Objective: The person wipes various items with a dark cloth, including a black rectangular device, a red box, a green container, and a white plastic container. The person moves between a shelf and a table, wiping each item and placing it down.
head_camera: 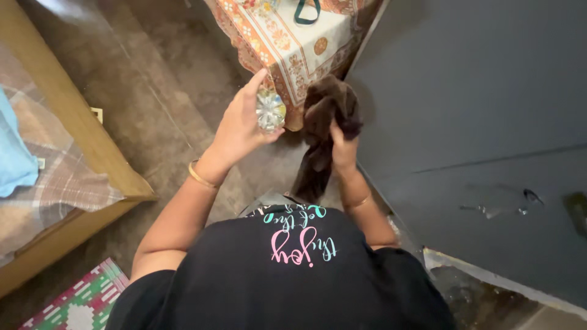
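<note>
A clear, crinkled plastic bottle (269, 110) is being gripped in the curled fingers (260, 78) of the left hand (239, 129), forefinger raised over its top, while just beside it a dark brown cloth (324, 131) is being clutched, hanging down, in the closed right hand (343, 150) near a grey cabinet door (483, 110).

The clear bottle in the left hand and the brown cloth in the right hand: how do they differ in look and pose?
The clear bottle is rigid, shiny and see-through; the brown cloth is soft, dull and opaque. The bottle is compact and seen end-on, while the cloth is bunched at the top and hangs down in a long fold. The left hand wraps the bottle from the side with the index finger raised; the right hand pinches the cloth from below. Both are held up before the grey cabinet door.
</note>
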